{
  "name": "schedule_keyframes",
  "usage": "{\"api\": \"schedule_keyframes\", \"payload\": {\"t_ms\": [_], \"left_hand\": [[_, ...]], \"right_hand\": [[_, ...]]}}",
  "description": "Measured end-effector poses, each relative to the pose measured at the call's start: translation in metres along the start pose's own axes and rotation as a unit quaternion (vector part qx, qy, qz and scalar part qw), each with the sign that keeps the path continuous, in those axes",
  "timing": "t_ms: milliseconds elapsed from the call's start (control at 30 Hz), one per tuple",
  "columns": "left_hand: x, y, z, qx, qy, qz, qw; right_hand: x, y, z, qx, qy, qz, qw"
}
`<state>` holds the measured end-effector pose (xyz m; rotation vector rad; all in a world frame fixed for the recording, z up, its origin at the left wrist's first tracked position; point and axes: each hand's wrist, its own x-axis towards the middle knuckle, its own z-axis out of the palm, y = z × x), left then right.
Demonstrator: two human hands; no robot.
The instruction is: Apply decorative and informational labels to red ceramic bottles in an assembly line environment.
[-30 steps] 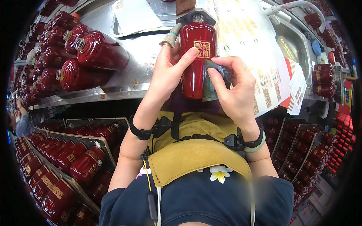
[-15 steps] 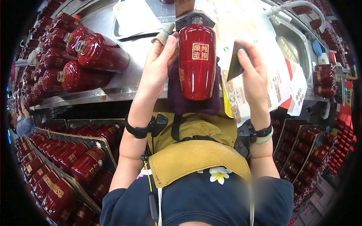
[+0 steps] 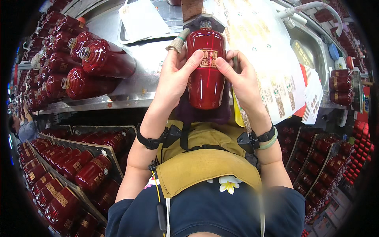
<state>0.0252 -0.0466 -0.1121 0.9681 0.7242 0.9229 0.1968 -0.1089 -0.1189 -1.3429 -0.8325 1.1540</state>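
Note:
A red glass bottle [image 3: 205, 93] with a gold-framed label [image 3: 209, 64] lies before me on a dark purple cloth pad [image 3: 182, 110], its neck pointing away. My left hand [image 3: 177, 69] grips its left side, thumb pressed on the label's edge; one finger wears a cloth finger cover [image 3: 178, 42]. From the right, my right hand [image 3: 241, 75] closes on the bottle, with its thumb on the label's right edge. The dark flat scraper-like piece seen earlier in this hand is almost wholly hidden by the fingers now.
Several red bottles [image 3: 108, 59] lie stacked at left on the metal bench [image 3: 146, 59]. Printed sticker sheets [image 3: 268, 47] spread at right, beside a sink [image 3: 321, 59] and tap pipe [image 3: 312, 5]. Crates of bottles [image 3: 92, 172] stand below. Another person [image 3: 27, 128] is far left.
Both hands have moved inward onto the bottle, and their thumbs now press its label. The dark flat piece in my right hand has turned mostly out of sight. The bottle has shifted slightly nearer.

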Motion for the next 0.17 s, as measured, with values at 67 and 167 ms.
{"api": "schedule_keyframes", "payload": {"t_ms": [67, 167], "left_hand": [[0.001, -0.003, -0.002, 0.011, -0.001, 0.003, 1.000], [-0.005, -0.004, -0.002, 0.101, -0.006, 0.024, 0.995]], "right_hand": [[0.001, 0.003, -0.002, 0.001, -0.002, -0.007, 1.000], [0.000, -0.019, -0.007, 0.016, -0.019, -0.010, 1.000]]}}
